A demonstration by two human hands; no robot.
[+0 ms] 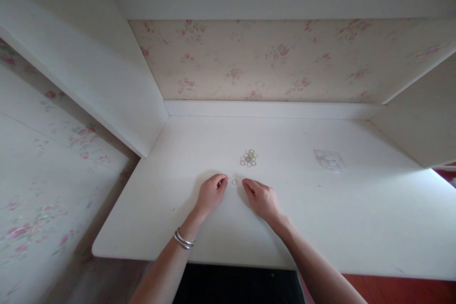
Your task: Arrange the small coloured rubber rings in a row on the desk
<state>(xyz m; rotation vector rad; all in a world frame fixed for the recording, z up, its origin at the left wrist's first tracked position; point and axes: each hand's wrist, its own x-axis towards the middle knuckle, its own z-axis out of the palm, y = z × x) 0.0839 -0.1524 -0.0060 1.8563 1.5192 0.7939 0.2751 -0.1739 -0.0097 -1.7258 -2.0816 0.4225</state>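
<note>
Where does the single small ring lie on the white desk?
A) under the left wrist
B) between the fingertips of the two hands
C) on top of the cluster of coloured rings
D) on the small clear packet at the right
B: the small ring lies alone on the desk between the left hand and the right hand, nearer the person than the cluster of rings.

Smooth, matt white painted desk top (320, 218), with side panels of the same finish. Back wall of matt cream wallpaper (285, 57) printed with faded pink flowers. Small cluster of thin coloured rings (248, 158), slightly glossy; material cannot be told. One single small pale ring (234, 182) of like look. Polished silver metal bangles (183, 240), shiny. Flat, pale clear-looking plastic packet (328, 159), faintly glossy.
</note>
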